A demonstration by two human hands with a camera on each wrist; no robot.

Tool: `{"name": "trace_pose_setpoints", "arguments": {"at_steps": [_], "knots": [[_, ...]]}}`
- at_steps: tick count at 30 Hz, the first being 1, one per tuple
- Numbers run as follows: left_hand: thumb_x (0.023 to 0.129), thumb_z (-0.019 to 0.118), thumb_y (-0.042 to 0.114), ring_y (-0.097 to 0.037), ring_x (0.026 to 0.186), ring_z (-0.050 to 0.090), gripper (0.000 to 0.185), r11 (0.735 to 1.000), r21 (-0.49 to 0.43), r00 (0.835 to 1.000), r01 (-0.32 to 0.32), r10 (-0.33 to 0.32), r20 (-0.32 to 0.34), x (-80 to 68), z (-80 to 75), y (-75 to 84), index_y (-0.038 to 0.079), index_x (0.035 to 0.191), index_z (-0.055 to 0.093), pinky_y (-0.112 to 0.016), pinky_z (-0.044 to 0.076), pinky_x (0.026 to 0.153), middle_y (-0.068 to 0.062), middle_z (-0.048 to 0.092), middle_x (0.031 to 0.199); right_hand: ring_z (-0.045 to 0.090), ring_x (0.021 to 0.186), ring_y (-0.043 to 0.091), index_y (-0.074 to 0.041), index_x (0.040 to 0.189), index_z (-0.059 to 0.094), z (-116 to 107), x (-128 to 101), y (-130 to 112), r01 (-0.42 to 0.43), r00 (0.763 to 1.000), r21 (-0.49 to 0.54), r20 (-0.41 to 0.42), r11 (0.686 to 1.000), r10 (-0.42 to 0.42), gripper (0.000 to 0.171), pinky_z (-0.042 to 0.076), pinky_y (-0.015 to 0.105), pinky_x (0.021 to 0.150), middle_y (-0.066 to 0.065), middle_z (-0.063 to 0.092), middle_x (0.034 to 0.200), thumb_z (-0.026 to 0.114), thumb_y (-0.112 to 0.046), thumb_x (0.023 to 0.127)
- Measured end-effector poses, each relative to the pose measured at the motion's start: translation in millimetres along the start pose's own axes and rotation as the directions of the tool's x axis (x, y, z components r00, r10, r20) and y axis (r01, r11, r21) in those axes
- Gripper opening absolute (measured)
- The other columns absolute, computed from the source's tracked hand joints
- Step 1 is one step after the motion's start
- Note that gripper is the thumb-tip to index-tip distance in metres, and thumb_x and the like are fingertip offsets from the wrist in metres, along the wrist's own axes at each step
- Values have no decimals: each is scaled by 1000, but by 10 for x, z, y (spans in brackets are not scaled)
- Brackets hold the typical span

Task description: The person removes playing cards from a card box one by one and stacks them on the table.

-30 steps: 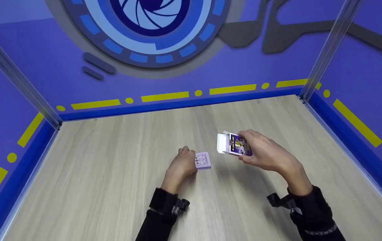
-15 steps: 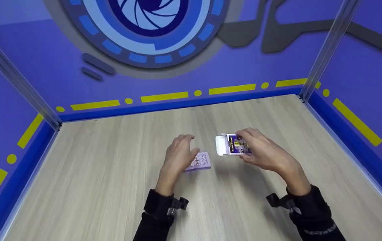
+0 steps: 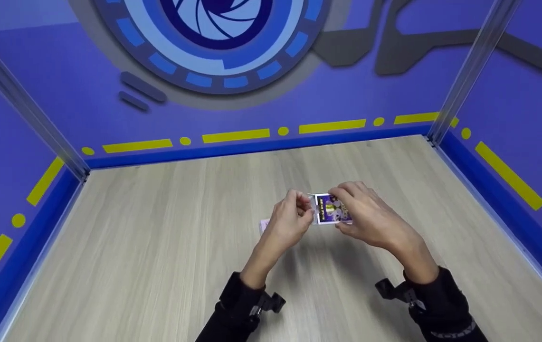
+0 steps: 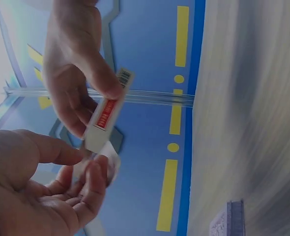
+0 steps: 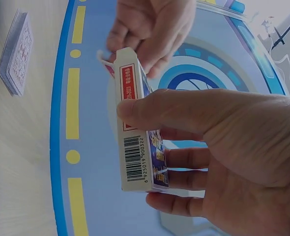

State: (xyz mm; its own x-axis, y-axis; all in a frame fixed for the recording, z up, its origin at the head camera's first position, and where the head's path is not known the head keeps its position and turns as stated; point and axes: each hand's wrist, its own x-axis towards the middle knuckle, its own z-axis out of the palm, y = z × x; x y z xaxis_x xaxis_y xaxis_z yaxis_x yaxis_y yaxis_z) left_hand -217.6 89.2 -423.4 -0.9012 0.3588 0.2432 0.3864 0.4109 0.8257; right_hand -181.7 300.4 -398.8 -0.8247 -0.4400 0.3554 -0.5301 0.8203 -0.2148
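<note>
My right hand holds a small purple playing-card box above the table, thumb on one narrow side and fingers on the other. A barcode and a red label show on that side in the right wrist view. At the box's left end, my left hand has its fingers curled at the white end flap and seems to pinch it; the fingers partly hide the contact. Below and behind the left hand, a deck of cards with a pale purple patterned back lies on the table, mostly covered in the head view.
The light wood-grain table is enclosed by blue-purple panels at the back and both sides. Metal posts stand at the back corners. Each wrist wears a black strap with a small camera mount.
My left hand has let go of the deck, lifted and moved right to the box's flap end. The right hand keeps holding the box, shifted only slightly left.
</note>
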Motion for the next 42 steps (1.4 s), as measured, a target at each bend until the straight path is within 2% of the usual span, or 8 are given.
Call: {"name": "trace_pose_setpoints", "arguments": {"at_steps": [3, 8, 15, 23, 28, 31, 37, 42], "knots": [[98, 68, 9, -11, 90, 60, 20, 997, -44, 997, 68, -66, 45, 20, -1, -43, 8, 112, 55, -24, 51, 73, -3, 62, 102, 56, 113, 33, 1, 132, 59, -4, 8, -10, 22, 1000, 0, -14, 1000, -22, 66, 49, 50, 94, 16, 59, 125, 92, -9, 75], [98, 72, 14, -12, 89, 61, 26, 987, -91, 988, 130, -122, 93, 28, -11, -73, 9, 115, 53, -23, 51, 59, -4, 61, 104, 56, 113, 32, 1, 131, 59, 10, 15, -17, 31, 999, -5, -11, 1000, -31, 66, 49, 48, 94, 16, 59, 125, 92, -9, 75], [94, 76, 11, -12, 88, 58, 28, 989, -95, 993, 113, -109, 53, 35, 20, -92, 5, 113, 57, -25, 50, 72, -2, 63, 98, 56, 112, 32, 0, 130, 59, 37, 9, -8, 38, 999, -14, -17, 999, -39, 65, 48, 49, 95, 15, 60, 124, 91, -9, 75], [96, 73, 6, -10, 81, 62, 42, 983, -119, 989, 141, -133, 69, 29, 1, -77, 5, 134, 55, -24, 50, 56, 1, 66, 93, 57, 114, 33, 1, 132, 59, 50, 14, 22, 20, 1000, -20, -3, 1000, -20, 66, 49, 49, 96, 16, 60, 125, 92, -9, 75], [94, 70, 1, -10, 79, 61, 60, 988, -105, 992, 113, -106, 66, 51, -67, -48, 3, 149, 45, -23, 50, 62, 1, 70, 90, 56, 115, 33, 2, 132, 59, 33, 16, 54, 5, 1000, -13, -7, 1000, -5, 67, 49, 49, 96, 17, 60, 126, 91, -9, 75], [93, 67, -1, -11, 80, 58, 62, 991, -100, 995, 91, -85, 61, 47, -120, -25, 3, 150, 45, -24, 47, 66, -1, 68, 93, 56, 116, 33, 2, 133, 58, 22, 11, 75, -5, 1000, 10, -6, 1000, 5, 66, 49, 49, 96, 17, 59, 127, 90, -9, 76], [92, 63, 3, -15, 92, 53, 53, 997, 47, 992, 68, -72, 99, -22, -235, 65, 10, 144, 58, -26, 47, 73, -4, 55, 115, 56, 116, 32, 2, 133, 58, 12, 6, 93, -13, 1000, 43, -4, 999, 13, 66, 49, 48, 96, 17, 59, 128, 90, -8, 77], [91, 81, 21, -14, 97, 56, 60, 981, 194, 990, -6, -21, 138, -74, -237, 75, 11, 145, 56, -25, 52, 74, -5, 45, 128, 56, 115, 31, 2, 133, 58, 21, 1, 87, -1, 1000, 46, -5, 999, 1, 66, 49, 47, 95, 16, 59, 127, 90, -7, 76]]}}
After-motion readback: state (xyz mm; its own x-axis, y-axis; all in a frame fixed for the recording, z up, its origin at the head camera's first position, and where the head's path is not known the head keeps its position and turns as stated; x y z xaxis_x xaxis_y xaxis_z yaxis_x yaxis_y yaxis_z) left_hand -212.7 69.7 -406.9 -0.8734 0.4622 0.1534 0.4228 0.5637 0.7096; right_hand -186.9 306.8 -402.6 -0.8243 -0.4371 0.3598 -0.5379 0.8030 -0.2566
